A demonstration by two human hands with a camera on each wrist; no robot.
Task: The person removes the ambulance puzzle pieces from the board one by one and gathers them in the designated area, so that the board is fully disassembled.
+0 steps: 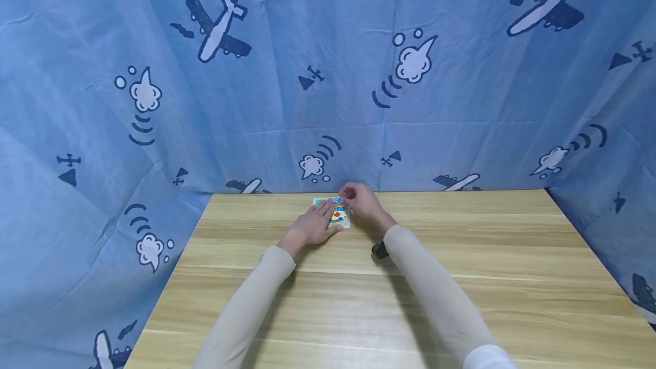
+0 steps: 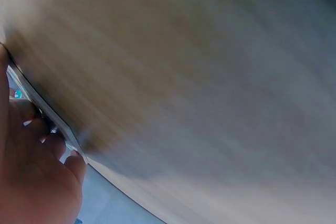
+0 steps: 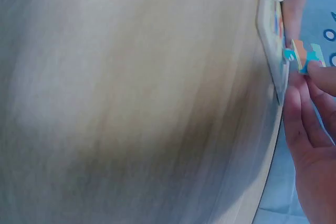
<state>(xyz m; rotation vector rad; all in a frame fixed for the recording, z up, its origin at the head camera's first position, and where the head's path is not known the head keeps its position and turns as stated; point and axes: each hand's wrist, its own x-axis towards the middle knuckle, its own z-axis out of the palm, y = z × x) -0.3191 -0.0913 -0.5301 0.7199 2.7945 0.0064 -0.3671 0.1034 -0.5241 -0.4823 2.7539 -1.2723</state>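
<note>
Blue fabric printed with aeroplanes and clouds makes up the curtain (image 1: 328, 95) that rises just beyond both hands in the head view. Below it, the wood-grained table (image 1: 348, 306) carries a small printed board (image 1: 340, 218), which lies under the fingers of the left hand (image 1: 314, 222). That hand is laid out over the board with its fingers extended, and its thumb reaches along the edge nearer the person. A red cross on a yellow patch shows between the thumb and the index finger. At the board's far right corner, close beside the left fingertips, the right hand (image 1: 363, 201) has its thumb and fingers brought together in a pinch; what they hold is too small to make out from here. Behind each grip runs a pale sleeve (image 1: 251, 306), and a black device (image 1: 380, 251) sits at the right wrist.

From the left wrist, the board appears nearly edge-on as a thin strip along the left fingers. Blurred tabletop spreads away from the hand, and fabric shows past the table's edge.

From the right wrist, thumb and fingers pinch a little puzzle piece (image 3: 306, 59) coloured orange, teal and pale green. Its tab points away from the pinch toward the board; whether the two touch, I cannot tell. Above the pinch, the left thumb presses on the board's end.
</note>
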